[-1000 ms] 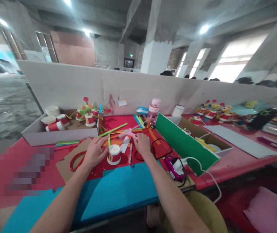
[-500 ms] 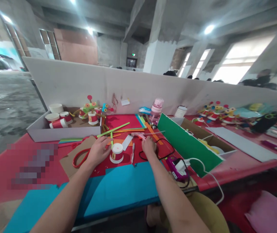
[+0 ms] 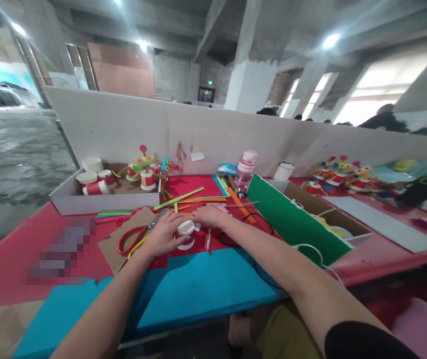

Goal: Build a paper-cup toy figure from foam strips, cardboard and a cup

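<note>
My left hand (image 3: 166, 234) is beside a small white-lidded paper cup (image 3: 186, 229), its thumb and fingers spread around the cup's left side. Whether it touches the cup is unclear. Reaching leftward across the red table, my right hand (image 3: 210, 218) has its fingers stretched out just behind the cup, their tips partly hidden. Behind that hand lies a pink glue gun (image 3: 221, 206), mostly covered. A pen (image 3: 208, 241) rests right of the cup. Scissors (image 3: 126, 240) with red and yellow handles lie under and left of my left wrist.
Green paper strips (image 3: 183, 196) and orange strips (image 3: 240, 202) lie behind my hands. A box (image 3: 101, 203) of cups and figures stands left; a green-sided box (image 3: 292, 222) stands right. Blue sheet (image 3: 198, 279) covers the front edge. A white partition (image 3: 131, 124) rises behind.
My right hand has moved left from beside the glue gun to behind the cup, its forearm now covering the purple power strip. My left hand has moved slightly right, closer around the cup.
</note>
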Available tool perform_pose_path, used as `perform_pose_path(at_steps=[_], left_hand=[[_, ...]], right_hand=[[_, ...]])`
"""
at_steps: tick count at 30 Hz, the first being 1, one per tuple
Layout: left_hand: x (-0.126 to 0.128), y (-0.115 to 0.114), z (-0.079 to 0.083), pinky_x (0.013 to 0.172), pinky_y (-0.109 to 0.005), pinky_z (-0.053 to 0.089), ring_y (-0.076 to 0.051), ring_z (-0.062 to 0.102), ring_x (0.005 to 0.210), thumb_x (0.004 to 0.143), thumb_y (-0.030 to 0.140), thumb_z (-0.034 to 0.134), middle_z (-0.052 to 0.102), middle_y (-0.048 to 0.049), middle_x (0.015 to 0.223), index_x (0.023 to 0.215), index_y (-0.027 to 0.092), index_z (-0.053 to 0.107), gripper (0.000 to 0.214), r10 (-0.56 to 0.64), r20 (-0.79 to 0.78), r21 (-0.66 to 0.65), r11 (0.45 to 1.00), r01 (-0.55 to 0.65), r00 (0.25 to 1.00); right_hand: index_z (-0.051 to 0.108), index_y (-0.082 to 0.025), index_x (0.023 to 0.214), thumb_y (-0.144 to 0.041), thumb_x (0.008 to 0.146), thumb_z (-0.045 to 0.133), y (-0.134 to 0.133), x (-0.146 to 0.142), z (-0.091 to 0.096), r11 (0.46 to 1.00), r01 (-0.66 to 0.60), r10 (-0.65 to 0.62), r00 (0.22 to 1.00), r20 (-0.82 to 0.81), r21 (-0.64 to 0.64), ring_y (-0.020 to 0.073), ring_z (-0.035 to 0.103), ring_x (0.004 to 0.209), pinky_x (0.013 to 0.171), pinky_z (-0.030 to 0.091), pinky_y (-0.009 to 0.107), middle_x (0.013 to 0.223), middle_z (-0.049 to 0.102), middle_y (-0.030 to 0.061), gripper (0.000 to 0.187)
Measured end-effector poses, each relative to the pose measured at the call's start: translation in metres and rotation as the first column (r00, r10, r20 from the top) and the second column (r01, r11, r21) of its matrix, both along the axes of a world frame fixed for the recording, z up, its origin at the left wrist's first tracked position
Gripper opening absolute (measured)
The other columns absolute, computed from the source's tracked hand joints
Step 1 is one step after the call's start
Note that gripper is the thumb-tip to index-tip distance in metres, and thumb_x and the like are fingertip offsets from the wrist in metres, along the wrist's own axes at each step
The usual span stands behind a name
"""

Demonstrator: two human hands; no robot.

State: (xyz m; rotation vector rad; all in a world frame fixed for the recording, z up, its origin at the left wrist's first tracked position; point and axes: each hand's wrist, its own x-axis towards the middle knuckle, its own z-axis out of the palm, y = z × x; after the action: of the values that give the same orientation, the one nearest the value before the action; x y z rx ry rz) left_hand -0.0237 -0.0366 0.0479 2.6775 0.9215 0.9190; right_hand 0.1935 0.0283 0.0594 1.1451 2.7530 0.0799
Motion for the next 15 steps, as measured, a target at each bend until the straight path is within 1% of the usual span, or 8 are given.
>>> perform_pose_path(at_steps=[3, 5, 7, 8, 9, 11, 13, 15], left_hand=[[0.001, 0.003, -0.004, 0.104, -0.046, 0.032, -0.026, 0.054, 0.110, 0.082, 0.039, 0.060, 0.062, -0.0098, 0.118, 0.124, 0.024, 0.058, 0.045, -0.001, -0.027, -0.005, 1.000, 0.001, 1.000], [0.000, 0.004, -0.006, 0.103, -0.045, 0.033, -0.027, 0.054, 0.110, 0.081, 0.038, 0.062, 0.062, -0.0103, 0.117, 0.123, 0.023, 0.058, 0.045, 0.000, -0.016, -0.019, 1.000, 0.000, 1.000], [-0.001, 0.004, -0.006, 0.103, -0.045, 0.035, -0.027, 0.054, 0.111, 0.079, 0.035, 0.063, 0.062, -0.0102, 0.118, 0.124, 0.023, 0.057, 0.047, 0.009, 0.002, -0.040, 0.999, -0.009, 1.000], [-0.001, 0.004, -0.006, 0.102, -0.045, 0.036, -0.027, 0.054, 0.112, 0.078, 0.034, 0.063, 0.061, -0.0103, 0.119, 0.126, 0.023, 0.056, 0.050, 0.015, 0.009, -0.055, 0.998, -0.015, 1.000], [-0.001, 0.004, -0.007, 0.102, -0.044, 0.037, -0.027, 0.054, 0.112, 0.078, 0.033, 0.064, 0.061, -0.0105, 0.120, 0.128, 0.023, 0.054, 0.052, 0.022, 0.015, -0.070, 0.997, -0.021, 1.000], [-0.001, 0.004, -0.009, 0.101, -0.043, 0.040, -0.027, 0.053, 0.114, 0.077, 0.032, 0.064, 0.060, -0.0108, 0.121, 0.130, 0.022, 0.052, 0.056, 0.036, 0.037, -0.094, 0.995, -0.032, 0.999], [0.000, 0.004, -0.011, 0.100, -0.041, 0.041, -0.027, 0.054, 0.114, 0.077, 0.031, 0.064, 0.061, -0.0107, 0.121, 0.131, 0.021, 0.052, 0.056, 0.054, 0.080, -0.117, 0.992, -0.045, 0.995], [0.001, 0.004, -0.014, 0.099, -0.040, 0.042, -0.026, 0.054, 0.114, 0.077, 0.032, 0.064, 0.060, -0.0103, 0.123, 0.130, 0.021, 0.051, 0.056, 0.092, 0.161, -0.161, 0.985, -0.066, 0.983]], right_hand=[[0.057, -0.023, 0.113, -0.010, 0.079, 0.057, 0.002, 0.010, 0.004, 1.000, -0.022, 0.022, 0.997, -0.069, -0.004, 0.0207, 0.058, 0.100, 0.083, 0.042, 0.031, 0.111, 0.063, 0.0077, 0.036], [0.054, -0.019, 0.113, -0.011, 0.075, 0.060, 0.000, 0.019, 0.007, 0.999, 0.042, -0.046, 0.963, -0.267, -0.021, 0.0201, 0.058, 0.098, 0.083, 0.043, 0.031, 0.111, 0.061, 0.0094, 0.039], [0.052, -0.017, 0.111, -0.016, 0.075, 0.058, -0.003, 0.027, 0.008, 0.985, 0.145, -0.172, 0.804, -0.569, -0.093, 0.0175, 0.059, 0.091, 0.080, 0.046, 0.029, 0.107, 0.060, 0.0086, 0.036], [0.051, -0.017, 0.109, -0.018, 0.076, 0.057, -0.005, 0.030, 0.008, 0.974, 0.176, -0.226, 0.647, -0.729, -0.145, 0.0160, 0.059, 0.086, 0.077, 0.047, 0.028, 0.105, 0.060, 0.0073, 0.035], [0.050, -0.019, 0.107, -0.022, 0.075, 0.057, -0.007, 0.033, 0.007, 0.962, 0.188, -0.261, 0.429, -0.865, -0.198, 0.0147, 0.059, 0.082, 0.072, 0.048, 0.028, 0.104, 0.060, 0.0055, 0.033], [0.049, -0.022, 0.102, -0.028, 0.074, 0.059, -0.013, 0.036, 0.002, 0.951, 0.158, -0.248, -0.119, -0.961, -0.265, 0.0128, 0.059, 0.075, 0.064, 0.049, 0.026, 0.101, 0.060, 0.0019, 0.030], [0.048, -0.023, 0.097, -0.034, 0.074, 0.057, -0.019, 0.035, -0.005, 0.947, 0.114, -0.179, -0.591, -0.787, -0.301, 0.0110, 0.057, 0.066, 0.058, 0.048, 0.024, 0.093, 0.060, -0.0009, 0.027], [0.047, -0.022, 0.092, -0.039, 0.076, 0.054, -0.025, 0.032, -0.015, 0.927, 0.106, -0.123, -0.819, -0.560, -0.359, 0.0095, 0.052, 0.055, 0.051, 0.044, 0.022, 0.078, 0.059, -0.0036, 0.024]])
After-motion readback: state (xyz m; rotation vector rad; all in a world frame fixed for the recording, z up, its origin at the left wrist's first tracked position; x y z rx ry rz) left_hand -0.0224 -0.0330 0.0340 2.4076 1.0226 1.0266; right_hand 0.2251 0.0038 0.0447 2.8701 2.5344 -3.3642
